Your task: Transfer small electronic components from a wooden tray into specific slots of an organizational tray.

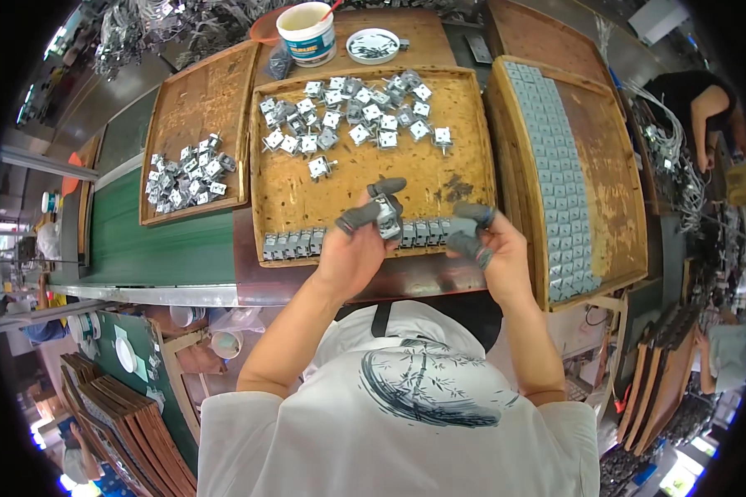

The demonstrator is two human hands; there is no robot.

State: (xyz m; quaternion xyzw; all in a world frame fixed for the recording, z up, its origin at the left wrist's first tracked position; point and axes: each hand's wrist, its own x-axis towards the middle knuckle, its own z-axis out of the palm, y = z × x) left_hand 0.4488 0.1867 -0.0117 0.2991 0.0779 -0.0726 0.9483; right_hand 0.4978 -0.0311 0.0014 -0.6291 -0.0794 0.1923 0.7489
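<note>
My left hand (351, 253), with grey finger covers on its fingertips, holds a small metal-faced block-shaped part (386, 217) above the near side of the wooden tray (373, 189). Just right of it, my right hand (503, 247) has covered thumb and fingers bent toward each other; what is between them, if anything, I cannot make out. A row of similar parts (294, 243) stands along the tray's near edge, partly hidden by both hands. Toward the far side lies a loose heap of the same kind of parts (331, 118).
On the left, a smaller wooden tray (199, 83) bears more loose parts beside a green belt (124, 240). A right-hand tray (597, 157) holds tight rows of grey parts. Behind stand a white bucket (308, 48) and a dish of small dark pieces (373, 46). Another person (704, 108) bends at far right.
</note>
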